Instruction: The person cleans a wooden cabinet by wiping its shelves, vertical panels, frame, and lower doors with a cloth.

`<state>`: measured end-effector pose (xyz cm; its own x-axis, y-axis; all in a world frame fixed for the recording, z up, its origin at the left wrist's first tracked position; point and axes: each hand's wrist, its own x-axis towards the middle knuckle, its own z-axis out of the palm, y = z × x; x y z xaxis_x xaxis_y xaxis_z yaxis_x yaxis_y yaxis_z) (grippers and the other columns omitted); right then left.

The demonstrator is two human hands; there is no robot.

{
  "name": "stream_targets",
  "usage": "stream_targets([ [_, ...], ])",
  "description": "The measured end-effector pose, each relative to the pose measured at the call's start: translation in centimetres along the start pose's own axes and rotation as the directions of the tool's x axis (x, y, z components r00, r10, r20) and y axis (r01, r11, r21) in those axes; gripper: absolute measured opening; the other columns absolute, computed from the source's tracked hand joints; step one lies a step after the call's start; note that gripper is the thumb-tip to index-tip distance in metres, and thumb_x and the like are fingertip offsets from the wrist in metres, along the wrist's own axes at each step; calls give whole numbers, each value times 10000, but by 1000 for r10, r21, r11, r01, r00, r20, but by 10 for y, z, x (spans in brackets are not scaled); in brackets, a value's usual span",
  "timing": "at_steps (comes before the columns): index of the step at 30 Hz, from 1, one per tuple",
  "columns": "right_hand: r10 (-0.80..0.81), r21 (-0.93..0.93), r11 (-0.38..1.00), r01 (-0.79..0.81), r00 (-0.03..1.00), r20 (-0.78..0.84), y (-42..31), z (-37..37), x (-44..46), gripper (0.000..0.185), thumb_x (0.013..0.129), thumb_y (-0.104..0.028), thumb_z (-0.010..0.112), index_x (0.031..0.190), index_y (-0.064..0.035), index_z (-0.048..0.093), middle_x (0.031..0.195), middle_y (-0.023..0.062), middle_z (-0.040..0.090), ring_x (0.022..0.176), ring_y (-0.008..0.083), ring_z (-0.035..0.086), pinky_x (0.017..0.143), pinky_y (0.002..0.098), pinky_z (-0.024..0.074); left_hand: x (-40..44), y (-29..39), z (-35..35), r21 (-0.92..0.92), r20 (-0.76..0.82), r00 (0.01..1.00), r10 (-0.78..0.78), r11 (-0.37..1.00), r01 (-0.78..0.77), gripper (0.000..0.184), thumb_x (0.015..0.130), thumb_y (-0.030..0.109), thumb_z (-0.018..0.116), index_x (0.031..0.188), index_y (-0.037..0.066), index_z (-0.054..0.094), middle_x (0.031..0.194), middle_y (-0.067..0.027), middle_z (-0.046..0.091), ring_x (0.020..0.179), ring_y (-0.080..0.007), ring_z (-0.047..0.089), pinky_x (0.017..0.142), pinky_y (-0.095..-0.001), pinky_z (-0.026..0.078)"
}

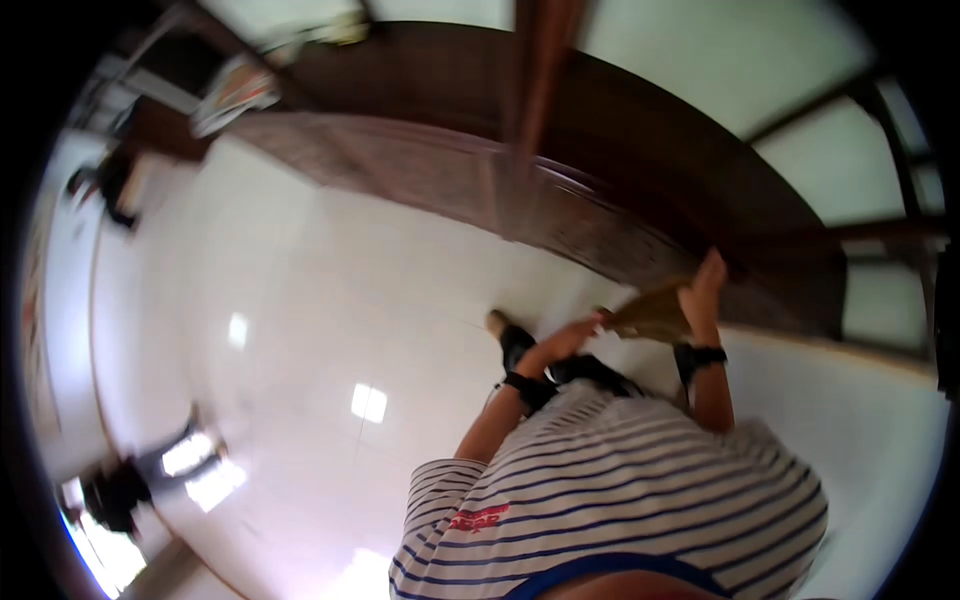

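A brown-olive cloth (652,314) is stretched between my two hands, in front of the dark wooden cabinet. My left hand (572,340) closes on its left corner, the fingertips smeared by motion. At the other end, my right hand (704,296) grips the cloth near the thumb, with its fingers pointing up close to the cabinet's lower edge. Whether those fingers touch the wood I cannot tell. Black bands circle both wrists.
The long dark wooden cabinet (400,165) with glass panes runs across the top and right. Papers (235,95) lie at its far left end. Glossy pale tiles (300,290) cover the floor. A person (115,495) stands at lower left, another (112,185) at upper left.
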<state>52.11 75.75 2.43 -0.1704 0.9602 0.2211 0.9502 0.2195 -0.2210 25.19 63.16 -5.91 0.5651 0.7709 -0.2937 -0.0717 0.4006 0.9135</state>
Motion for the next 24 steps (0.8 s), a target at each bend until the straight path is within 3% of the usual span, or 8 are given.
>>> stream_targets([
  [1,28,-44,999,-27,1000,9,8,1,4,827,677,24,521,1404,100,134,1430,306,183,1345,407,176,1125,428,184,3,0,8,39,-31,998,59,998,-57,655,963,533,291,1391,39,344,1285,-133,491,1117,-247,495,974,-355,369],
  [3,252,92,961,-260,963,95,17,-9,5,803,722,0,527,1415,73,128,1456,281,109,1302,426,269,1068,385,317,3,25,45,114,-136,987,81,991,-66,606,978,480,296,1335,5,415,1288,-165,498,1144,-290,488,998,-372,356],
  [8,271,3,961,-277,942,200,-4,-31,-9,694,786,-9,465,1429,-15,206,1461,148,218,1160,403,457,837,436,506,-3,57,80,287,-79,997,14,958,9,600,983,464,281,1321,-7,434,1389,-188,406,1290,-320,369,1077,-365,274],
  [10,236,-4,970,-242,944,229,-13,-41,-5,678,791,-14,458,1426,-15,219,1468,145,216,1164,389,462,842,438,506,-13,60,102,222,-91,981,-173,957,190,612,978,490,260,1359,33,402,1418,-170,373,1328,-310,314,1092,-367,243],
  [14,262,-9,963,-269,931,255,6,-26,3,652,798,-23,440,1416,0,232,1476,153,220,1207,346,446,880,432,499,-4,19,115,48,-171,958,-229,969,240,649,958,542,263,1371,59,397,1424,-180,358,1320,-320,312,1091,-404,230],
  [18,146,-16,989,-146,982,117,8,-24,-8,643,812,-46,444,1415,7,226,1484,161,203,1248,329,412,928,418,478,-18,26,127,99,-197,975,-103,987,125,639,956,539,281,1384,75,381,1432,-177,348,1328,-311,300,1093,-404,224],
  [21,231,34,970,-242,954,191,-7,-37,-16,659,818,-66,471,1419,5,210,1483,169,202,1292,328,357,1004,401,419,-30,44,138,208,-196,964,-180,953,220,676,947,575,270,1377,68,390,1404,-156,397,1292,-320,358,1065,-389,274],
  [24,111,147,982,-119,992,58,13,-19,-24,713,809,-93,533,1425,11,187,1471,194,236,1324,335,302,1077,389,321,-40,62,137,158,-126,961,-246,951,265,686,939,586,293,1362,59,409,1366,-159,439,1220,-296,428,1023,-372,325],
])
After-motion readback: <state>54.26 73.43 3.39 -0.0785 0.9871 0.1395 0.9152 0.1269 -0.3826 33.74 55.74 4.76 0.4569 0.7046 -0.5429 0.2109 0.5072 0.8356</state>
